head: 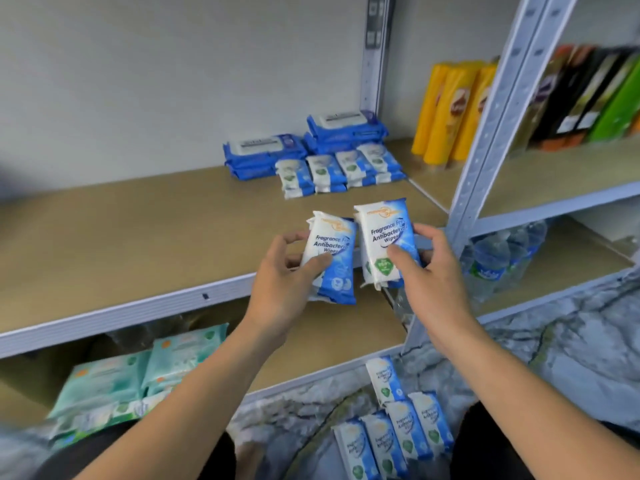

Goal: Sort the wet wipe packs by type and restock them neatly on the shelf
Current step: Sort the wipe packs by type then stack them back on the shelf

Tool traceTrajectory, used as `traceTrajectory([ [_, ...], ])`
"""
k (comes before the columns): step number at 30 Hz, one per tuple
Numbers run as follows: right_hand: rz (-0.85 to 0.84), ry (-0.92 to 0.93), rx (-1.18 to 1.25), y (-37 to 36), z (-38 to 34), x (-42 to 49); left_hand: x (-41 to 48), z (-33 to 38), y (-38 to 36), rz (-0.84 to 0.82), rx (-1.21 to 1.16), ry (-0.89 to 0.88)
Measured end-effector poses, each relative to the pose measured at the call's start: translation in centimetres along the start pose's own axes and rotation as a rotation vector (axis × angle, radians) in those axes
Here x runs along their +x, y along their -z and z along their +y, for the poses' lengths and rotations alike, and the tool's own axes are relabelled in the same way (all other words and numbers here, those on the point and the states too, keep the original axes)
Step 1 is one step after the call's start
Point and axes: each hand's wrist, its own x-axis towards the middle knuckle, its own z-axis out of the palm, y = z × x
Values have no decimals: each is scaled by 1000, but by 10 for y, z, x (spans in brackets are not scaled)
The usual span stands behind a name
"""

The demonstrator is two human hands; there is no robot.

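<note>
Shelf (138, 230): stocked row (339, 171) lies ahead of left hand (277, 271) and nearer right hand (429, 268), each gripping upright antibacterial packs (384, 233).

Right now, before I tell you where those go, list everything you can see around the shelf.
shelf: one, tan board in a grey metal frame, ahead
large wipe packs: two stacks, blue, back of the shelf
shelved small packs: four short stacks, white and blue, in front of the large ones
floor packs: five showing, white and blue, floor at lower right
teal packs: several, teal and green, lower shelf, left
yellow bottles: three, yellow, next bay right
water bottles: several, clear, lower right bay
cartons: several, dark and green, blurred, upper right
left held stack: a few packs, white and blue
right held stack: a few packs, white and blue
left hand: grips the left held stack
right hand: grips the right held stack
</note>
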Motion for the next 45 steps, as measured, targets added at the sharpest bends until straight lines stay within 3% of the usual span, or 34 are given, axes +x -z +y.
traceTrajectory([
  [8,-106,-108,-51,-50,-16,54,42,17,42,274,127,-25],
  [11,-135,-106,-89,-67,-16,67,57,12,50,331,317,-60],
  [16,-224,14,-410,-77,-17,81,65,10,62,355,691,-96],
  [22,-218,182,-783,-78,-9,87,68,10,76,333,683,-49],
  [25,-256,112,-627,-75,-11,84,67,9,79,326,616,-32],
  [31,-247,193,-561,-75,-2,77,67,6,85,307,488,11],
  [37,-249,255,-535,-90,0,69,66,-1,57,279,523,-112],
  [42,-288,223,-459,-78,-3,74,63,3,63,218,569,-116],
  [45,-319,337,-473,-68,-4,69,57,3,67,110,602,-277],
])
